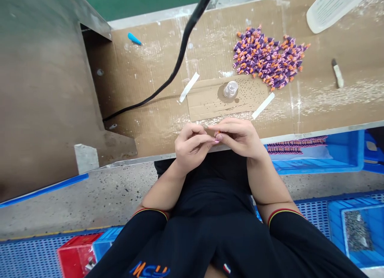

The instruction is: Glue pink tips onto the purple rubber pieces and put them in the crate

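Note:
My left hand and my right hand meet at the near edge of the cardboard-covered table. Between their closed fingertips is a small pink and orange piece, mostly hidden by the fingers. Its colours match those in the pile of small purple, pink and orange pieces beyond my right hand. Just past the fingers, a small clear cup stands in a wet patch on a taped-down cardboard sheet.
A black cable arches over the table from a metal housing at left. A blue cap-like piece, a dark-tipped white stick and a white plastic container lie farther out. Blue bins stand below the edge at right.

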{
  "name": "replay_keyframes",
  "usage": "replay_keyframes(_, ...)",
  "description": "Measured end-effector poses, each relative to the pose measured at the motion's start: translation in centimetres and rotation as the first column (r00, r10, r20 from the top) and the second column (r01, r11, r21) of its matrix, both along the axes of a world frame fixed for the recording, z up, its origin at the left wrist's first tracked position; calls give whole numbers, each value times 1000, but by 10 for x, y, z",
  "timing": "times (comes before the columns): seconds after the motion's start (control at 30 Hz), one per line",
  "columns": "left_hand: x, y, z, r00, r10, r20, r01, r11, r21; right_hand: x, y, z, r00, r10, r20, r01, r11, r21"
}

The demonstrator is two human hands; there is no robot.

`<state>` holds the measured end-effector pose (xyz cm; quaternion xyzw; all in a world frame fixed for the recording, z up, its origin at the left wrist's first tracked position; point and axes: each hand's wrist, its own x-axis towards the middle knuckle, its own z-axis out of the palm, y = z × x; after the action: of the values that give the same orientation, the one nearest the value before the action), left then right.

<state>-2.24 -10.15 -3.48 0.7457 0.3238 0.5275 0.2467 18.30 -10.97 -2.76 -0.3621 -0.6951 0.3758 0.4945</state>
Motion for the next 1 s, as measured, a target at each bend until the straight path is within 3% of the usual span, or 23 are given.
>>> replay_keyframes(0.23, 2, 1, 0, 1000, 24, 18, -24, 1000, -3, 2, 0, 0, 999, -1, 42, 3, 998, -66)
replay_keyframes(0.43, 4, 0, 0, 998, 47, 31, -48, 998, 31, -2, -5, 2, 983, -46, -176, 19, 988, -151)
replay_keyframes(0.6, 2, -2, -5, 992, -24, 122, 39, 992, -118, -4, -5, 2, 958, -61, -281, 22, 990, -138)
replay_keyframes(0.77, 2, 2, -3, 973, -122, 197, 153, 977, -151, -5, -3, 1, 975, -69, -210, 55, 996, -74)
replay_keyframes(1.0, -1, 3, 1, 970, -177, 168, 203, 967, -155, -2, -1, 2, 995, -25, -99, 17, 996, -85)
